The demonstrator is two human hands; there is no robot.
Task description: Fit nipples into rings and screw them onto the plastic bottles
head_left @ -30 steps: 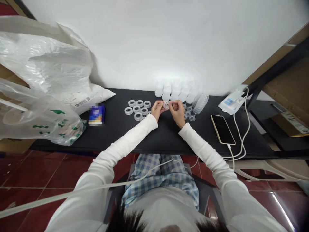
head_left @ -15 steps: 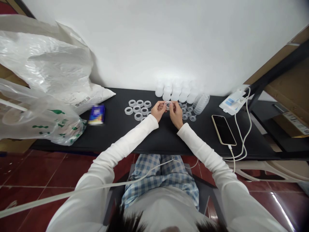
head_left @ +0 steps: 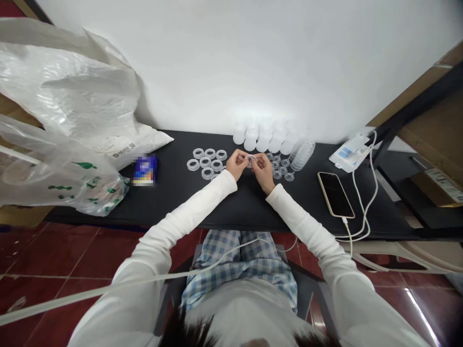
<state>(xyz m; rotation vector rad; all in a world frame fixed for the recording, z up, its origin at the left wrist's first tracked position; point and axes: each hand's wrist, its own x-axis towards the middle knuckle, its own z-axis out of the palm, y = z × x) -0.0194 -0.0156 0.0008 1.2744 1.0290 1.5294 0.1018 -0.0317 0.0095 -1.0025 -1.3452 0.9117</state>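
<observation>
Between my two hands is a translucent plastic ring [head_left: 250, 157], gripped from both sides over the black table. My left hand [head_left: 237, 163] is closed on its left side, with thumb and fingers pinching the rim. Closed on the opposite side is my right hand [head_left: 263, 171], its thumb pressed near the ring's middle. To the left lie several larger plastic rings [head_left: 193, 165], some partly behind my left forearm. Several smaller clear plastic pieces [head_left: 284, 163] lie just right of my right hand, a few hidden by it.
Several white bottles [head_left: 263, 140] stand by the wall, beside a leaning stack of clear cups [head_left: 303, 155]. A phone [head_left: 335, 195] with a white cable [head_left: 368, 212] lies right. Left are a blue packet [head_left: 145, 169] and large plastic bags [head_left: 72, 101]. A cable crosses my lap.
The ring has tilted slightly and shifted a little left between my fingers. My right fingers have moved slightly over it; both hands keep their hold.
</observation>
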